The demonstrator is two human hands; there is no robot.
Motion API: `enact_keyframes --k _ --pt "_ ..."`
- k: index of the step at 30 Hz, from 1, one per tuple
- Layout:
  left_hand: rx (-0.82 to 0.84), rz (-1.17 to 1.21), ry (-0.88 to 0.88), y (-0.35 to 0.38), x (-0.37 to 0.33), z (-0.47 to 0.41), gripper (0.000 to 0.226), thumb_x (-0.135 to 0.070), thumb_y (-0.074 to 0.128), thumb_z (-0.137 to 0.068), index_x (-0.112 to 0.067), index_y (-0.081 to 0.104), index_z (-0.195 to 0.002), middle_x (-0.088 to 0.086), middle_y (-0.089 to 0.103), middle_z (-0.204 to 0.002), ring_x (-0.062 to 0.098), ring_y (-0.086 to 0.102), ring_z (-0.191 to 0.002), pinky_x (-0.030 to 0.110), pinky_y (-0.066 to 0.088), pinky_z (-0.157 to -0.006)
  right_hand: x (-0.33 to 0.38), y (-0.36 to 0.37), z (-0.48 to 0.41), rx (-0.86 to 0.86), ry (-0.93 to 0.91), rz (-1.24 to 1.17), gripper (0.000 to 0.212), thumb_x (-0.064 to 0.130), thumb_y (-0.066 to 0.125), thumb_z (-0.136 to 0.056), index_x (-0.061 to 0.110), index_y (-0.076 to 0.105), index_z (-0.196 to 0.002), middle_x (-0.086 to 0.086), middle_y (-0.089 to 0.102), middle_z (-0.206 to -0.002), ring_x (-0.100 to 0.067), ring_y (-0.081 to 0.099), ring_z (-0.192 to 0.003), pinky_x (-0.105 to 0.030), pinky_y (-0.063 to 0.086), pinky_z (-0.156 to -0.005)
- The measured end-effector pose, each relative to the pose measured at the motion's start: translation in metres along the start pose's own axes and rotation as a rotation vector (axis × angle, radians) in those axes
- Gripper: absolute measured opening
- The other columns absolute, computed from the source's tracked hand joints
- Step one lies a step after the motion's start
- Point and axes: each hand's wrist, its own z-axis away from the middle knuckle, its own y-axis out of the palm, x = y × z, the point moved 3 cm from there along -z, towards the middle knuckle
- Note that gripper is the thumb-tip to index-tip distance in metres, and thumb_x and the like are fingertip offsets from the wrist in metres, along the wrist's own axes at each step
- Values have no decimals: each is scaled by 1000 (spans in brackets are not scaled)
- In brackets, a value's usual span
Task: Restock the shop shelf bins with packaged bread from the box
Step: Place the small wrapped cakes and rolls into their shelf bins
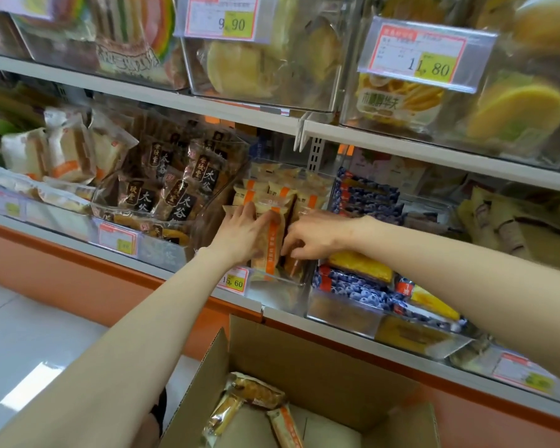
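Currently:
Hands: your left hand (240, 232) and right hand (314, 236) are gripping, seating a bread packet (269, 244) in the clear bin (282, 286).
Remaining: box (304, 360) is holding a few packets (256, 391).

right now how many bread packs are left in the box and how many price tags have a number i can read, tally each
Bread packs in the box: 3 (first at)
Price tags with a readable number: 3 (9.90, 11.80, 15.60)
Total: 6
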Motion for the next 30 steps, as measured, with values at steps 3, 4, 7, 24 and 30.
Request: enact_keyframes --k 3,4,7,24,30 --pt "-12 47 18 -3 0 2 70 -23 63 -82 -26 26 -142 11 54 -123 31 58 -103 35 46 -72 -6 2 -8 84 70 -57 38 23 47 -91 37 59 -125 4 63 -114 -19 58 -97 -34 50 -88" --pt "-4 62 18 -4 1 2 67 -23 61 -84 -27 27 -141 9 59 -115 30 60 -98 33 44 -67 -10 1 -11 104 98 -92 41 20 47 -90 38 59 -125 5 62 -116 -18 57 -99 -33 50 -89" --pt "84 193 -11 -7 5 0 59 -25 62 -84 -30 33 -136 4 61 -92 22 57 -81 29 41 -61 -20 -2 -18 192 150 -142 46 16 47 -87 40 58 -125 10 56 -117 -13 54 -97 -27 49 -88" --pt "217 447 27 -5 9 4 62 -18 68 -80 -29 34 -131 -7 59 -77 17 61 -78 37 54 -74 -27 -4 -27 183 110 -220 43 32 68 -83 34 58 -125 7 56 -124 -12 51 -105 -29 43 -95" --pt "251 441 40 -3 7 10 56 -24 65 -83 -34 37 -130 -1 65 -94 16 60 -84 36 53 -77 -12 -10 -8 91 49 -332 37 30 66 -87 31 61 -123 28 51 -83 7 49 -76 -3 35 -60"
